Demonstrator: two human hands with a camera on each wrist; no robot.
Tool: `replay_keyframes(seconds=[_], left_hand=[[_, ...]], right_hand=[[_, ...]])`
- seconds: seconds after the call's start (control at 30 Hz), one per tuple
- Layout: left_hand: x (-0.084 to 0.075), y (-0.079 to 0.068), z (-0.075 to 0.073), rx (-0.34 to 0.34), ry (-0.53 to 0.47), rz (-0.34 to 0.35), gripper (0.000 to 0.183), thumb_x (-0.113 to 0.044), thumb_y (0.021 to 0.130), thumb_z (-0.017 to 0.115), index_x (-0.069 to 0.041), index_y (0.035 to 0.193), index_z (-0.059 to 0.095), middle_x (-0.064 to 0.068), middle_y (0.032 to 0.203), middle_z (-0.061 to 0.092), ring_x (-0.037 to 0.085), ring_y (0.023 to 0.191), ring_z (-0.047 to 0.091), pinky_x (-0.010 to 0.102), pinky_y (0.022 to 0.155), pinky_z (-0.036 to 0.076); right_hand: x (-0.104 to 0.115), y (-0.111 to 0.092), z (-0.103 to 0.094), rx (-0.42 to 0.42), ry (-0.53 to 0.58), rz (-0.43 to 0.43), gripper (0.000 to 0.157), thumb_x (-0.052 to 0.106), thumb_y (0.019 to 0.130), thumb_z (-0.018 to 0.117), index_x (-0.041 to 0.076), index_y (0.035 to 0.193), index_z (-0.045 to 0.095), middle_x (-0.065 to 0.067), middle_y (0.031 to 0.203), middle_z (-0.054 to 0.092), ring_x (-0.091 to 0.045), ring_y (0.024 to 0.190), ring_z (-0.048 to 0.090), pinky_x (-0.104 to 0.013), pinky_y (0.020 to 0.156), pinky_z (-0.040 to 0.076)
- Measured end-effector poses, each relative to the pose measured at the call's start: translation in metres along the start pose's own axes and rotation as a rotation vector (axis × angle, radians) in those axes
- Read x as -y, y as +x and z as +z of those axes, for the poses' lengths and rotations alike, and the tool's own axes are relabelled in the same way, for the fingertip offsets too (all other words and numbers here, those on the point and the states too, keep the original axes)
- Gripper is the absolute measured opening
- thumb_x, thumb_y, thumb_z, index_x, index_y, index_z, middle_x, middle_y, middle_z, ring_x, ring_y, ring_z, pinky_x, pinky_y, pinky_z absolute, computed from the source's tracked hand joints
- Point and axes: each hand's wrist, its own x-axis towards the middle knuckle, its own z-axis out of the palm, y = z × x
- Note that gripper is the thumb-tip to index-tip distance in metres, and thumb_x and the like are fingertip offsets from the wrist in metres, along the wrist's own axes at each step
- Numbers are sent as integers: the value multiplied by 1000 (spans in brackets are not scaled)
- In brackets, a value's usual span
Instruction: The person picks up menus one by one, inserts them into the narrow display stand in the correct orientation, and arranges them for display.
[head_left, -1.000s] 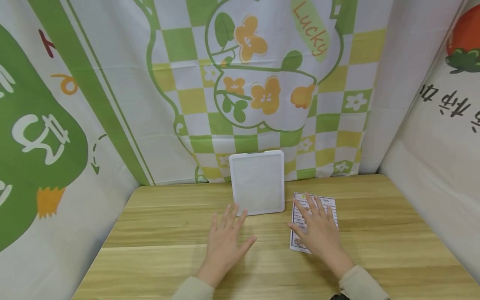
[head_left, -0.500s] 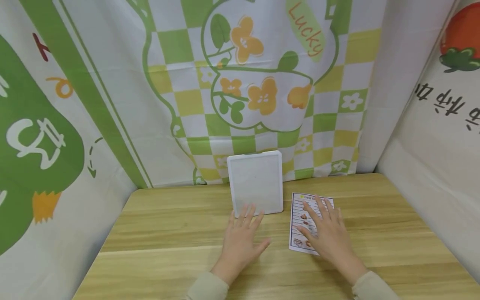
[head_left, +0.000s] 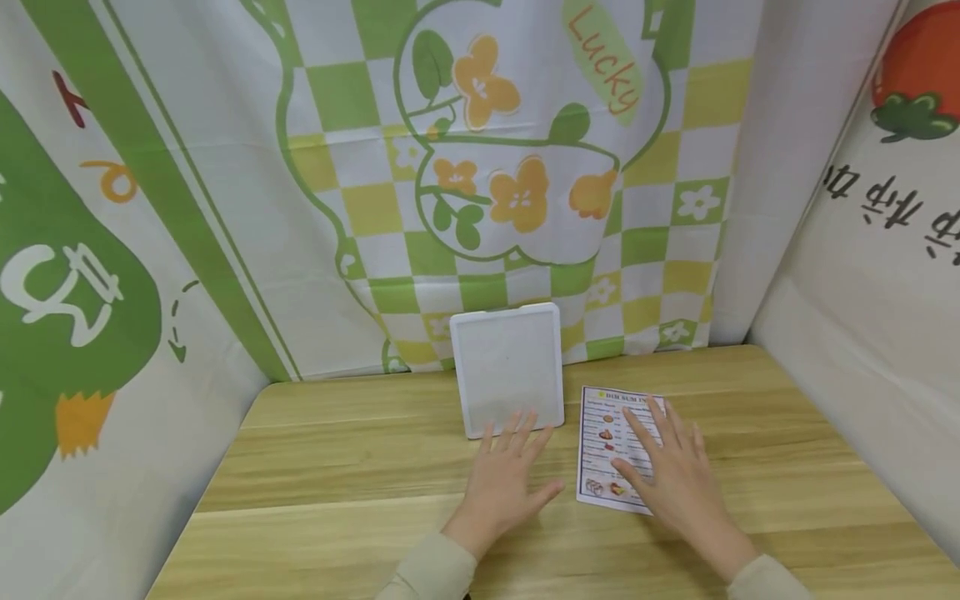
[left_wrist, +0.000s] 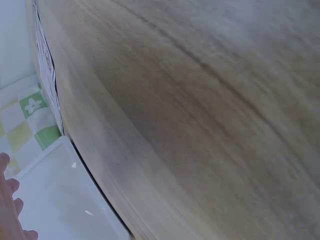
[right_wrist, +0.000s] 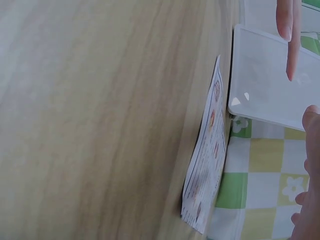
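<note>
My left hand is held with fingers spread in front of the white-framed board, its fingertips overlapping the board's lower edge in the head view. The board leans upright against the curtain. To the right lies a printed menu sheet headed with dim sum lettering and small food pictures. My right hand is spread above the sheet's right side and hides part of it. In the right wrist view a gap shows between the hand and the sheet. Neither hand holds anything.
A wooden table spans the area beneath both hands. Behind it hangs a green-and-yellow checked curtain. Printed cloth walls stand at the left and right sides.
My left hand has moved right, from the board's lower left corner to before its lower middle. My right hand has shifted slightly right, uncovering more of the menu sheet. The view has drifted slightly.
</note>
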Motion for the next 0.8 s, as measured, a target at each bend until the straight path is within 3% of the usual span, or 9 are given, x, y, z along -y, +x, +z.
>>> replay_keyframes(seconds=[0.13, 0.37, 0.67, 0.8], left_hand=[[-3, 4, 1, 7, -27, 25, 76, -67, 93, 49, -27, 156, 32, 3, 162, 25, 27, 149, 20, 56, 117, 19], [-9, 17, 7, 26, -65, 32, 77, -67, 94, 47, -28, 157, 28, 1, 163, 24, 25, 149, 20, 55, 116, 21], [-13, 31, 16, 74, -91, 85, 74, -66, 93, 49, -28, 155, 33, -1, 163, 24, 23, 148, 23, 53, 115, 24], [-17, 36, 19, 93, -100, 114, 74, -67, 93, 48, -27, 155, 34, 0, 162, 26, 23, 148, 24, 53, 114, 26]], right_hand=[[-3, -3, -1, -8, 12, -11, 74, 51, 96, 57, 25, 158, 26, -12, 165, 10, -37, 149, 8, -57, 117, -2], [-10, -8, -3, -15, 23, -32, 72, 49, 95, 60, 22, 156, 32, -15, 163, 16, -39, 148, 14, -59, 117, 6], [-19, -14, -5, 28, 71, -56, 70, 46, 95, 61, 19, 155, 34, -13, 164, 15, -38, 148, 12, -51, 119, 0], [-25, -17, -4, 28, 70, -76, 69, 45, 94, 64, 17, 153, 38, -15, 162, 20, -41, 146, 18, -49, 120, 1]])
